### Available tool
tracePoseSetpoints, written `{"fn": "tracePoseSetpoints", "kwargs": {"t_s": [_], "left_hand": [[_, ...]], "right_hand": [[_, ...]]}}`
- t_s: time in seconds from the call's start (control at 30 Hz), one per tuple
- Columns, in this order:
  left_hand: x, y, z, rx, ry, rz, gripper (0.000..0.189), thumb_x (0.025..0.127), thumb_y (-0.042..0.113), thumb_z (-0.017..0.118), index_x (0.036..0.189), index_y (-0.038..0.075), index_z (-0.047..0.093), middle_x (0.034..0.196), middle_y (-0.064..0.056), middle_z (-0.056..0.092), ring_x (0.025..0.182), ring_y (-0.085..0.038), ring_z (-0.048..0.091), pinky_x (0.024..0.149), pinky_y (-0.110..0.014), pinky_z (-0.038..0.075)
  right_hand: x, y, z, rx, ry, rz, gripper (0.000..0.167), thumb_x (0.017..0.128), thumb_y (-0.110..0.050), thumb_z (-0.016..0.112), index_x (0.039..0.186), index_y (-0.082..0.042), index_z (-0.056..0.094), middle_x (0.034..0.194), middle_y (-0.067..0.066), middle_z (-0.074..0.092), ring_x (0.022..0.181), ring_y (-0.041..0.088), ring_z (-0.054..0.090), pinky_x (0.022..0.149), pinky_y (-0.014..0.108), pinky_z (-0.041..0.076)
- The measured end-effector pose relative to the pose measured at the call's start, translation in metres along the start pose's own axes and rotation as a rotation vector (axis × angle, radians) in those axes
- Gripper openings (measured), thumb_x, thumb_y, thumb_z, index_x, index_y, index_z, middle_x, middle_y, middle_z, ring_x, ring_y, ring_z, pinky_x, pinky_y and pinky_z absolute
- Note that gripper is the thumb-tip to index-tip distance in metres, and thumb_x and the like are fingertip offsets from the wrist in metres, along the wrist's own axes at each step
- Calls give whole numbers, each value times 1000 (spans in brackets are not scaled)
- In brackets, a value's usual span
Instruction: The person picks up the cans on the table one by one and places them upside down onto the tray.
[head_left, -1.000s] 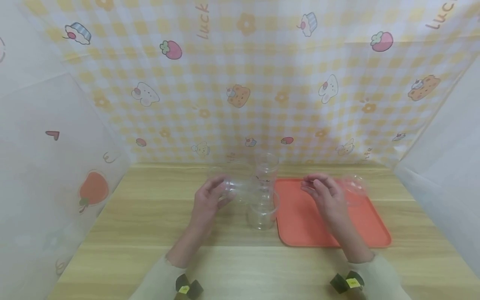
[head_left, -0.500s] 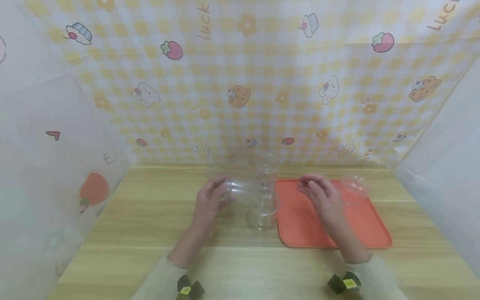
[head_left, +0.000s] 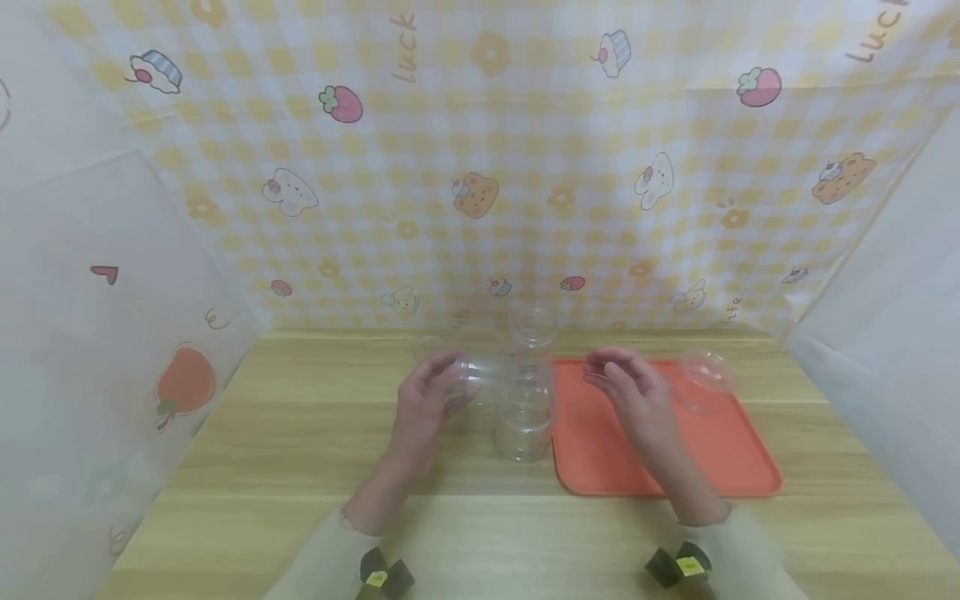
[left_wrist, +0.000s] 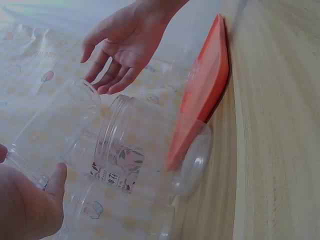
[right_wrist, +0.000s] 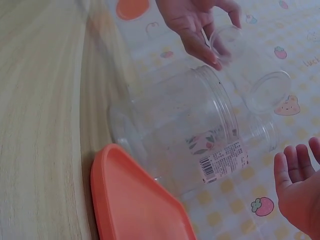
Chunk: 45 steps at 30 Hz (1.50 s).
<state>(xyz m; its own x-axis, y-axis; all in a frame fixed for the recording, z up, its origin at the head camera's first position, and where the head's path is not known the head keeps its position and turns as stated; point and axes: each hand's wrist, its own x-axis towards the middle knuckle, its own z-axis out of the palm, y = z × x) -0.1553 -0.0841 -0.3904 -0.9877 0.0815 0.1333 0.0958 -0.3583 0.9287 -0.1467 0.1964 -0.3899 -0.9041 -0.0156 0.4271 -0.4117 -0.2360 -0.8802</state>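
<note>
My left hand point(head_left: 422, 404) grips a clear plastic jar point(head_left: 480, 367) by one end. It is held on its side in the air, over other clear jars. In the left wrist view, the held jar point(left_wrist: 55, 125) slants with its far end toward my right hand point(left_wrist: 127, 47). Below it, a wide-mouthed clear jar point(head_left: 522, 437) stands uncapped on the table. A floral label point(left_wrist: 117, 167) shows through the clear plastic. My right hand point(head_left: 637, 396) hovers over the orange tray point(head_left: 600, 458), fingers loosely bent, holding nothing and apart from the jar.
Another clear jar point(head_left: 534, 325) stands behind the wide one. At the tray's back right corner lies a clear round piece point(head_left: 705, 383), its kind hard to tell. A yellow checked cloth point(head_left: 480, 125) hangs behind the wooden table point(head_left: 300, 467).
My right hand has drifted left, toward the held jar. My left hand has shifted slightly right, still holding the jar. The tray and standing jars stay put.
</note>
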Motion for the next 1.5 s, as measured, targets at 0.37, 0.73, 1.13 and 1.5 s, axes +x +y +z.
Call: {"fn": "tracePoseSetpoints", "kwargs": {"t_s": [0.37,0.73,1.13,1.5], "left_hand": [[0,-1,5,-9,19,-8,47,100,18,64,136,-10,51,133,-27,52,109,-33,62,94,-41,55],[1,-4,9,4,22,2,43,101,15,62,134,-11,52,133,-26,53,109,-36,61,92,-41,56],[0,-5,12,1,12,21,41,100,15,63,133,-8,54,131,-21,56,111,-35,59,92,-41,57],[0,-6,15,-4,12,27,43,100,15,63,133,-10,54,128,-18,57,107,-29,61,93,-42,56]], "right_hand": [[-1,2,5,-2,-11,10,34,106,-1,50,124,27,42,118,21,61,111,28,63,97,40,54],[-1,5,9,-40,-18,10,33,106,-3,51,125,24,46,122,33,55,112,32,63,97,42,53],[-1,6,16,-20,-17,26,34,106,-4,51,126,23,46,122,36,54,110,27,65,98,44,52],[0,5,25,-50,8,45,30,104,0,51,125,22,48,119,15,63,109,21,64,96,34,54]]}}
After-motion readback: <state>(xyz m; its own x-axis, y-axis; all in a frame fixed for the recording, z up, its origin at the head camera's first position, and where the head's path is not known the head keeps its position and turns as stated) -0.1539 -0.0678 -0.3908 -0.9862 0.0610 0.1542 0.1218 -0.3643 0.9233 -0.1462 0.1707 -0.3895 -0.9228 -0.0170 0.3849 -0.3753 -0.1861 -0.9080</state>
